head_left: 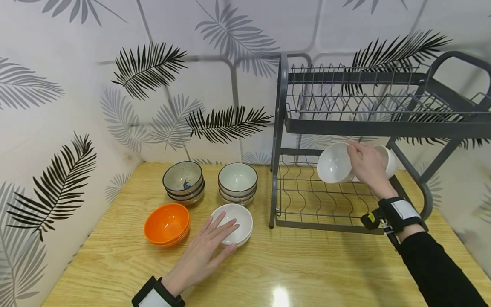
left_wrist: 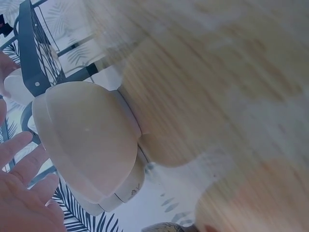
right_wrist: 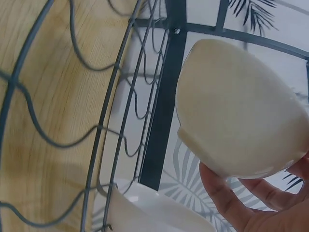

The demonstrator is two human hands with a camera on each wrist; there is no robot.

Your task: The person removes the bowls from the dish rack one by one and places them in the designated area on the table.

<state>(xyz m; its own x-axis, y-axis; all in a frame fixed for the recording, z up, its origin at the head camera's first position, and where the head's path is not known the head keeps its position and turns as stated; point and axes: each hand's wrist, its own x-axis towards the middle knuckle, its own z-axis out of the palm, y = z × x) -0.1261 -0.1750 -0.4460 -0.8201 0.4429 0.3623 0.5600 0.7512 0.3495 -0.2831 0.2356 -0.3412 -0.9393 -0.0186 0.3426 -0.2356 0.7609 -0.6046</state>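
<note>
Head view: right hand point(head_left: 368, 164) pinches white bowl point(head_left: 334, 163) by rim, tilted over dish rack point(head_left: 307, 200) lower tier; left hand point(head_left: 207, 251) flat w/ straight fingers on stacked white bowls point(head_left: 235, 219) on desk point(head_left: 307, 268). Risk: thin rim pinch could slip, bowl knocking 2nd bowl point(head_left: 385, 160) just beside it.

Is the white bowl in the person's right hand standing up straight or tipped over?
Tipped. The right hand holds the white bowl on its side above the rack's lower shelf, its opening facing sideways.
</note>
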